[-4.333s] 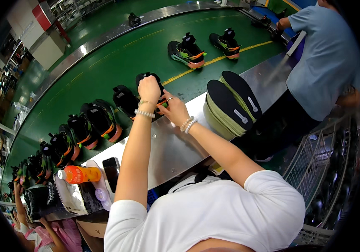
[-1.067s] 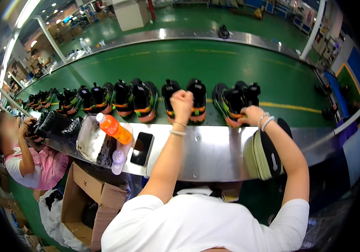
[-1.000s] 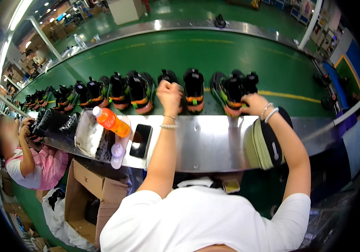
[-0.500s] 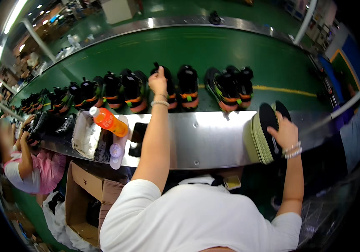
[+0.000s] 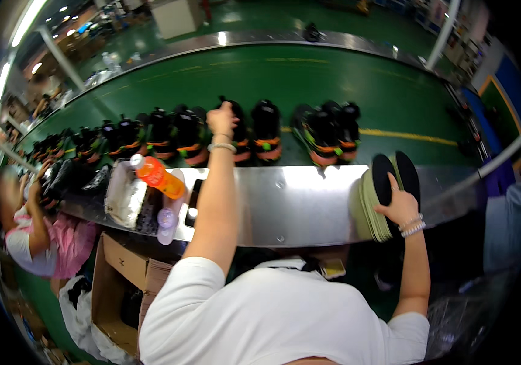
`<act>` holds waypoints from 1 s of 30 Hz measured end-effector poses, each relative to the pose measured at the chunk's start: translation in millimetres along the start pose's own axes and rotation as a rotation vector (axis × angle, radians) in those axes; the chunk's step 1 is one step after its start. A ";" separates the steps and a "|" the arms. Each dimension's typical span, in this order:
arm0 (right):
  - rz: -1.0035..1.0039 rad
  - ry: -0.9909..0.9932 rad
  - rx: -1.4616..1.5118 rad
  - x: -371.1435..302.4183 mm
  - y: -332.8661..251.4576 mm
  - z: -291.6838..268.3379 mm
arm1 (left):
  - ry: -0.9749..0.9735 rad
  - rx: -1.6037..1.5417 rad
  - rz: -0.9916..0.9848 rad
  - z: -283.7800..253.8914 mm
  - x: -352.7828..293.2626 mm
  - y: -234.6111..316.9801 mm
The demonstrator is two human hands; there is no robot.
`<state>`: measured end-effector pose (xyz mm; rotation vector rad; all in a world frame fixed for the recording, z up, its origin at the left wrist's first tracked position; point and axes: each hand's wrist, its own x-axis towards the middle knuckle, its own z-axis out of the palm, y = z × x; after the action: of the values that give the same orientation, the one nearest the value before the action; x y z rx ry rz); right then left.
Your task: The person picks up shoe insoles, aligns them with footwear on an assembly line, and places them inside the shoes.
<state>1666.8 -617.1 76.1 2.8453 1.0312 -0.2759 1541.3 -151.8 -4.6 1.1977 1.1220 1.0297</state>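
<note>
My left hand (image 5: 222,120) reaches across to the row of black shoes with orange and green trim. Its fingers are closed at the top of one shoe (image 5: 241,146), whose upper part it partly hides. My right hand (image 5: 401,208) is on a stack of insoles (image 5: 372,204), dark on top with pale green edges, at the right of the metal ledge. Its index finger lies along the gap beside the rightmost insole (image 5: 407,176); the other fingers are hidden behind that insole, which the hand grips.
More shoes (image 5: 324,134) line the green belt (image 5: 212,79). On the metal ledge (image 5: 309,207) are an orange drink bottle (image 5: 162,179), a phone (image 5: 195,201) and a white tray (image 5: 120,194). An open carton (image 5: 114,292) stands below. At left, a person (image 5: 41,237) handles a dark shoe.
My left hand has shifted slightly left and down, with its fingers now curled at the shoe's top. My right hand's index finger now points up between the insoles. The whole view has shifted slightly.
</note>
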 end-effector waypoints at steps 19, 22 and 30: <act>-0.513 0.286 -0.049 60.5 -51.3 -80.5 | 0.154 0.538 0.914 -92.7 -127.0 82.1; -0.517 0.189 -0.258 95.0 -77.0 -85.0 | 0.597 0.572 1.087 -173.4 -149.4 115.6; -0.634 0.156 -0.490 157.1 -120.6 -68.5 | 0.784 1.119 0.450 -340.2 -105.4 63.0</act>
<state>1716.9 -415.9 106.9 2.0737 1.7316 0.1459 1188.0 -195.2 59.4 2.0595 2.2856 1.2883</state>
